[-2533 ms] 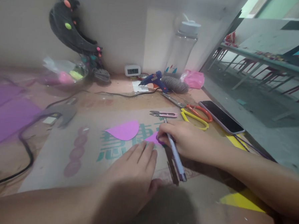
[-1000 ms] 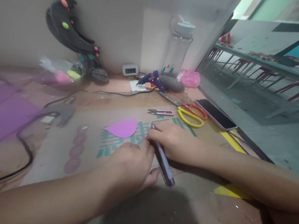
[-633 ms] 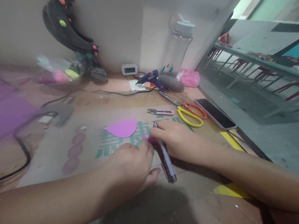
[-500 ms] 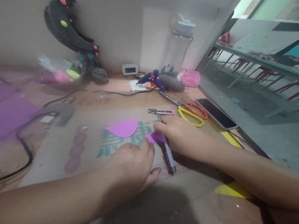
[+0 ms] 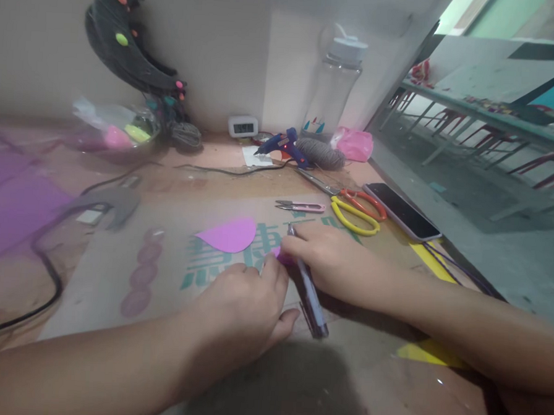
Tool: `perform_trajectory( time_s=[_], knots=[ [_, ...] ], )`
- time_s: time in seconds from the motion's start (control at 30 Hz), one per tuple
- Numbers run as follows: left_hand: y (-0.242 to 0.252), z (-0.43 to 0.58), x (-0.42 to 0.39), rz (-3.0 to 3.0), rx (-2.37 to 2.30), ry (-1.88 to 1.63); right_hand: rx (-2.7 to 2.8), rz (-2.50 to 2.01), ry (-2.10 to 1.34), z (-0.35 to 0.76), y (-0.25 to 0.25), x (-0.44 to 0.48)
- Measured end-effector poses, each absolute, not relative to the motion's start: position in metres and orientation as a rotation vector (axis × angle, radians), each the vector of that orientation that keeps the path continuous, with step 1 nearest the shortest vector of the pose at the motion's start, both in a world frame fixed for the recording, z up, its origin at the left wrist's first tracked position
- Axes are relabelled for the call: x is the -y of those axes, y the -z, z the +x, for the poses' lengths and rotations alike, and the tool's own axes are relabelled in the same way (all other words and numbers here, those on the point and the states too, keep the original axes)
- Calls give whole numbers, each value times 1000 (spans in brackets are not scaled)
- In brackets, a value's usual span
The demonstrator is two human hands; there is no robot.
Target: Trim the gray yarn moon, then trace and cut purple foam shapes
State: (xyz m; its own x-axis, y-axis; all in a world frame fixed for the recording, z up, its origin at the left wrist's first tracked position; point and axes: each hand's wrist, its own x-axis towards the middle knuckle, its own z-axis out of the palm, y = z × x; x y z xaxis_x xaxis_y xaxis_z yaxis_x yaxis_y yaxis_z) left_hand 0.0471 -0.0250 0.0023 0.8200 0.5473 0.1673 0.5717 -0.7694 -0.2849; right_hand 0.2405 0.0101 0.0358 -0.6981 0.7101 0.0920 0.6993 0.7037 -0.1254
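Right of the flat, smooth purple teardrop [image 5: 231,235], our left hand [image 5: 248,302] curls loosely, thumb apart, fingertips at a small purple piece [image 5: 277,253]; gripped or merely touched, we cannot tell. Our right hand [image 5: 328,253], pinching a slim pen [image 5: 310,290], has shifted leftward, covering more of that piece. Beyond lie metal scissors [image 5: 337,193] with looped yellow-and-orange handles.

Both hands [image 5: 246,302] and slim forearms [image 5: 407,285] are bare.

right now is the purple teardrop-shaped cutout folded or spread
Spread: the purple teardrop-shaped cutout shows its whole outline, no visible fold, on the tan printed sheet.
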Motion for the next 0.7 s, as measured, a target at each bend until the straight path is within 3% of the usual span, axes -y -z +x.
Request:
perform_trajectory(
  time_s=[0.13,0.33,0.5,0.7],
  knots=[
    [-4,47,25,-2692,837,52,2788,-1431,-83,241,-42,-14],
    [-5,48,24,-2703,833,68,2755,-1225,-223,237,-38,-10],
    [-5,47,24,-2723,817,54,2717,-1416,-196,245,-42,-20],
    [-11,41,19,-2830,877,-8,1832,-1212,-707,261,-22,-45]
  ],
)
